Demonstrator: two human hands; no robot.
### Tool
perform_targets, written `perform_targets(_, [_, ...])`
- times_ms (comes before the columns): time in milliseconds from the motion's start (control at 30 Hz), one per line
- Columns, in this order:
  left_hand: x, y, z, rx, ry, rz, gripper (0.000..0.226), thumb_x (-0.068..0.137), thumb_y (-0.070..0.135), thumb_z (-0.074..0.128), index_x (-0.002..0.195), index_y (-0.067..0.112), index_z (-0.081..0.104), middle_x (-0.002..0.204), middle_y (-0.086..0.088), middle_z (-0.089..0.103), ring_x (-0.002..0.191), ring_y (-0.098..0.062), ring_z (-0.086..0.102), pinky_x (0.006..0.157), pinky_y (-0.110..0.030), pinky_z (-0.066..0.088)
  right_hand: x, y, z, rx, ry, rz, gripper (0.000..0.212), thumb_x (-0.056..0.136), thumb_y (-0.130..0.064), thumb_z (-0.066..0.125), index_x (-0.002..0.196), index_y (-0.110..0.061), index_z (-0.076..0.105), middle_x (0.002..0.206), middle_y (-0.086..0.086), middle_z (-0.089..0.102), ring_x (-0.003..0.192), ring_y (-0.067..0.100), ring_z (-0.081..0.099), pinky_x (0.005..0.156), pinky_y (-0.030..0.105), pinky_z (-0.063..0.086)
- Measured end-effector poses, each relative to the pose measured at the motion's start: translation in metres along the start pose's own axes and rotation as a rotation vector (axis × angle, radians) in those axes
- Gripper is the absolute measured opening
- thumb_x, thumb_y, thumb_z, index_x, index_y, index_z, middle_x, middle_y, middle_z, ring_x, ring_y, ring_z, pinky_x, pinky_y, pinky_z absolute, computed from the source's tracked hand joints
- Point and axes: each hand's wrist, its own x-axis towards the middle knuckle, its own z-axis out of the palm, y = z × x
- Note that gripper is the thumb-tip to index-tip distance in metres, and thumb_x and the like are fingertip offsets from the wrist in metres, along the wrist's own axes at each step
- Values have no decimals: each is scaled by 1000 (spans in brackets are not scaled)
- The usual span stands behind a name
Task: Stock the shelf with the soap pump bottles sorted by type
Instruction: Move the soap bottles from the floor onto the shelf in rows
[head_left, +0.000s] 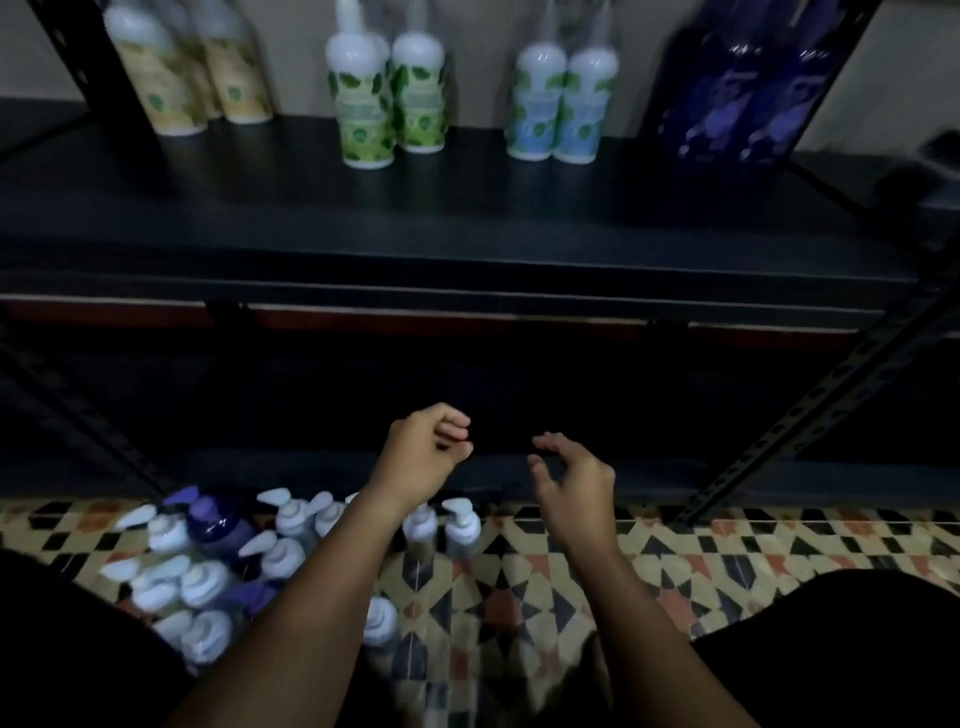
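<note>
A dark metal shelf (467, 228) with perforated angle-iron posts spans the view, its flat board matte and smooth. On it stand four sorted groups of soap pump bottles, two visible in front of each group: cream-labelled bottles (197, 78) at far left, green leaf-print bottles (389, 98) next, blue-and-green labelled bottles (558, 104) after them, and two taller dark purple bottles (737, 98) at far right. All are rounded plastic cylinders; the pale ones have white domed shoulders. Motion blur hides whether more stand behind.

Below, a patterned tile floor (519, 571) of black, cream and orange geometric shapes carries a cluster of unstocked bottles (218, 566), at least a dozen, mostly clear with white pump heads, at least two purple.

The left hand (423, 457) and right hand (574, 480) hover apart before the lower shelf, holding nothing; the fingers of both are loosely curled and slightly spread.
</note>
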Motion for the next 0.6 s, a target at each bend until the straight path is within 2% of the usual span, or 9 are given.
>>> perform_targets(67, [1,-35,5,125,-18,-72,32,94,14,77,124,15,67,121,0,69,115,-16,64,96,-27,51,0,16,20,-71,-138,93,33,101,-20,65,133,-12,66,127,7,68,111,23,66,92,31,53])
perform_targets(167, [7,-76,16,291,-81,-166,48,93,12,77,138,15,60,139,-5,62,130,-24,58,104,-37,50,5,42,50,-134,-288,152,39,96,-15,70,134,-11,65,129,7,69,118,25,65,98,32,52])
perform_targets(233, [13,-99,27,437,-134,-212,53,93,13,74,143,19,56,144,-6,56,131,-28,56,103,-43,51,9,57,69,-145,-345,179,40,92,-15,74,131,-11,66,128,6,70,118,23,65,97,29,51])
perform_targets(333, [19,-126,39,695,-174,-179,46,89,14,72,133,20,60,131,-7,62,119,-30,61,93,-40,53,15,73,95,-161,-422,203,45,88,-14,77,131,-8,66,129,8,69,117,23,65,95,27,48])
perform_targets(433, [23,-137,44,918,-143,-79,31,73,14,83,99,17,67,99,-6,69,93,-27,69,74,-32,51,19,81,118,-145,-464,212,41,85,-14,80,124,-5,70,123,10,72,112,24,67,87,24,46])
perform_targets(500, [26,-142,49,991,-188,-82,21,86,16,69,106,17,65,109,-5,70,104,-28,66,85,-35,48,18,84,133,-129,-483,229,35,84,-19,82,115,-6,74,113,6,74,104,22,69,82,23,47])
perform_targets(600, [33,-154,54,1004,-242,-97,20,94,22,56,111,18,66,116,-4,72,110,-28,66,97,-38,44,16,100,159,-139,-457,220,35,79,-27,84,111,-16,75,108,4,75,96,22,71,85,36,58])
